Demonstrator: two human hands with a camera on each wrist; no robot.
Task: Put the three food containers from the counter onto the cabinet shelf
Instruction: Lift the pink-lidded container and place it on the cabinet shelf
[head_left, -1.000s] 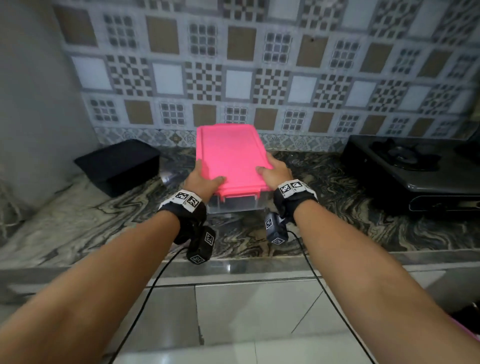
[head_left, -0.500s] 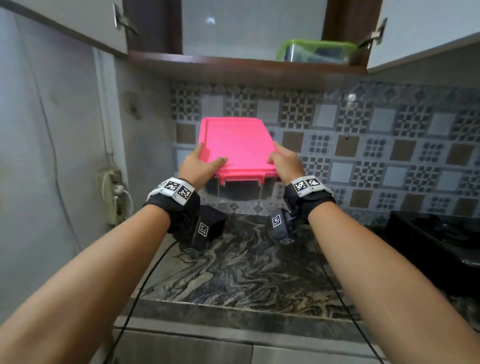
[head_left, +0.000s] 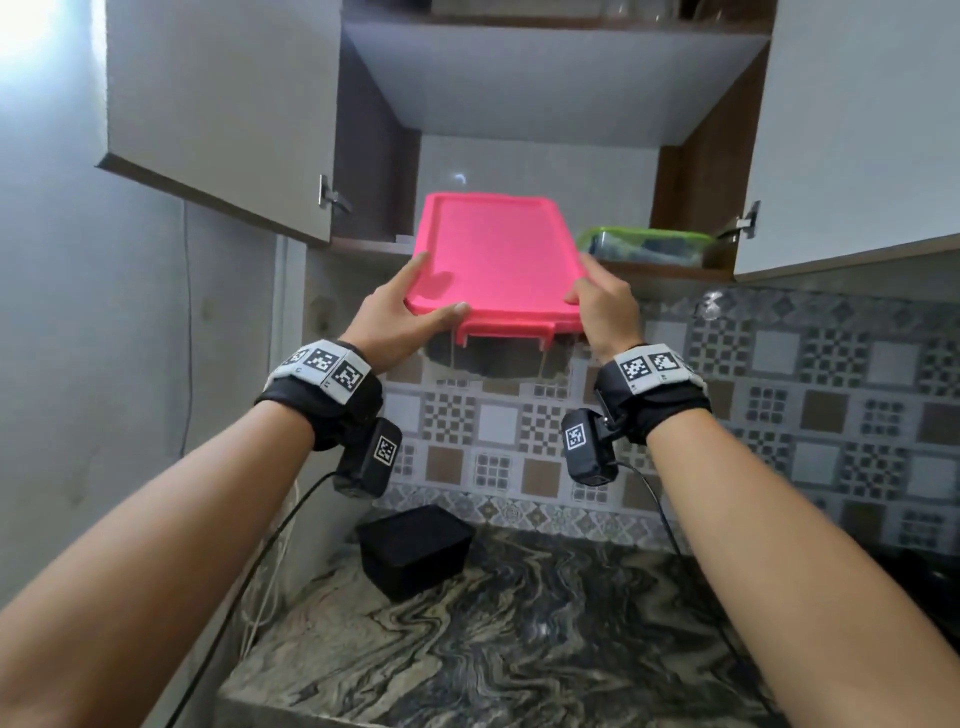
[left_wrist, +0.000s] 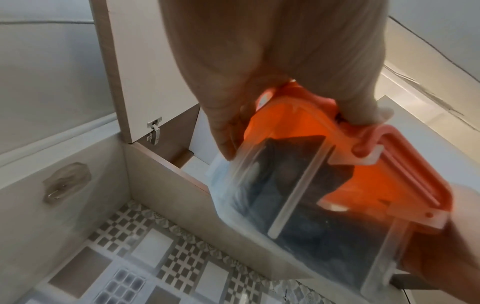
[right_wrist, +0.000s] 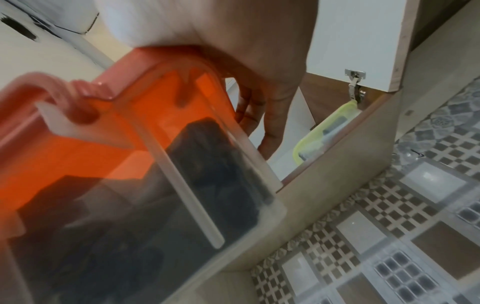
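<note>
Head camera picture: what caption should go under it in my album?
Both hands, left hand and right hand, lift a pink-lidded box toward the shelf beside a green-lidded box.

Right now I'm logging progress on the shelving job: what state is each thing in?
Pink-lidded container: lid on, held in the air at the cabinet opening, not yet on the shelf.
Left hand: grips its left edge.
Right hand: grips its right edge.
Green-lidded container: lid on, resting on the cabinet shelf.
Black container: closed, on the counter.
Cabinet doors: open.
</note>
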